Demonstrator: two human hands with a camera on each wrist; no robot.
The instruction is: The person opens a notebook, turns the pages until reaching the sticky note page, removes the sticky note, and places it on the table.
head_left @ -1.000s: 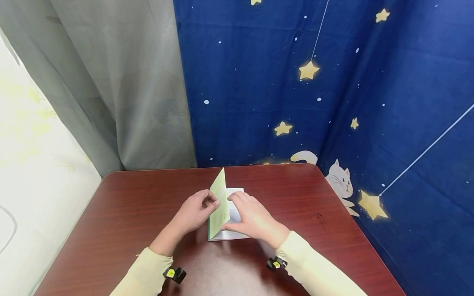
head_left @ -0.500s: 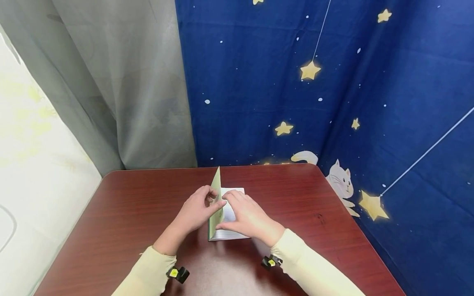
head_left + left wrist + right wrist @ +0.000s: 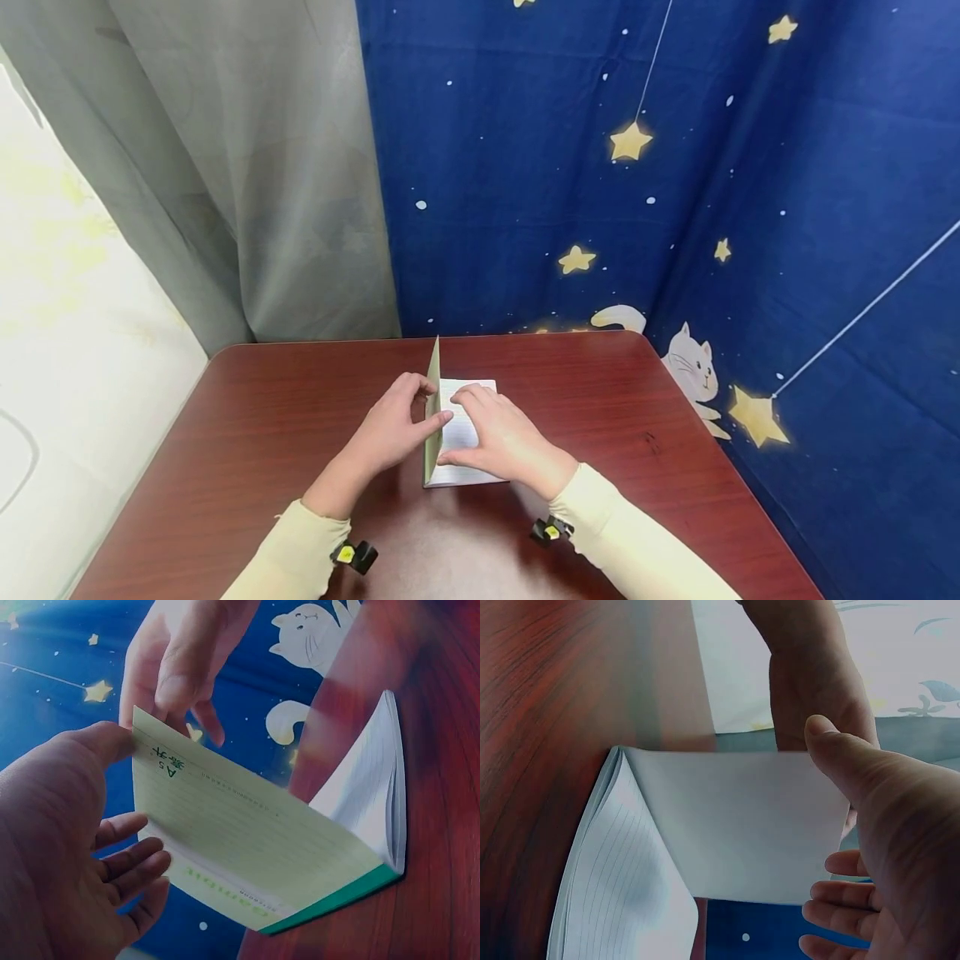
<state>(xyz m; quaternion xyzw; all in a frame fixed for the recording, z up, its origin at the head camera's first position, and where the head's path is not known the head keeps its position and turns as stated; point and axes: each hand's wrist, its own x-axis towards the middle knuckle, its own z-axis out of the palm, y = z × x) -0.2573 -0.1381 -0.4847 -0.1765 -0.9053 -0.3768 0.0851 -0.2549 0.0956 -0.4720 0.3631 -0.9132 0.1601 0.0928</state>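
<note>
A notebook (image 3: 462, 429) lies spread near the middle of the reddish-brown surface (image 3: 300, 400), its ruled white pages (image 3: 622, 877) facing up and its pale green cover (image 3: 240, 832) standing nearly upright along their left side. A darker green spine (image 3: 337, 900) runs along the cover's lower edge, and green lettering, including "A5", marks the outer face. The left hand (image 3: 393, 429) is at that outer face, its grip apart, the thumb at the cover's free edge near a corner and the fingers loosely bent beside it. The right hand (image 3: 510, 437) is over the pages on the inner side, its grip also apart; whether its thumb touches the cover cannot be told. Both arms wear cream sleeves (image 3: 630, 537). Behind the surface hang a grey curtain (image 3: 307, 183) and a blue curtain (image 3: 510, 167) printed with stars.
</note>
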